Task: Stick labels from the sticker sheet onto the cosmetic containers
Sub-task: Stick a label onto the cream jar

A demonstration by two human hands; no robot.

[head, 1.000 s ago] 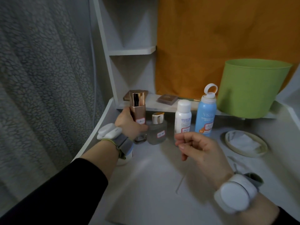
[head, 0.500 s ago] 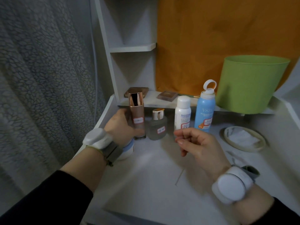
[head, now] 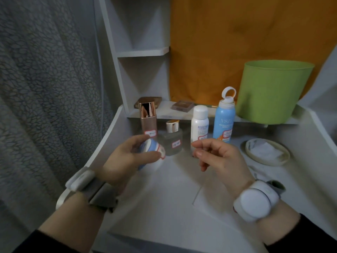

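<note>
Surface: white dressing table (head: 164,216) is standing before an orange cloth backdrop (head: 218,42); I am watching from far away.
Row: tall rose-gold pump bottle (head: 148,121), clear glass bottle with gold cap (head: 172,139), white plastic bottle (head: 199,123) and blue spray can (head: 223,121) are standing at the back, each showing a red-bordered label.
Left hand (head: 124,159): is gripping a small round blue-and-white jar (head: 152,147) above the table, tilted, its label facing the other hand.
Right hand (head: 222,157): is hovering just beside the jar, apart from it, fingers loosely curled, holding nothing I can see.
Why: I am judging the tilt is offering the label for pressing.
Sticker sheet: I am not finding it.
</note>
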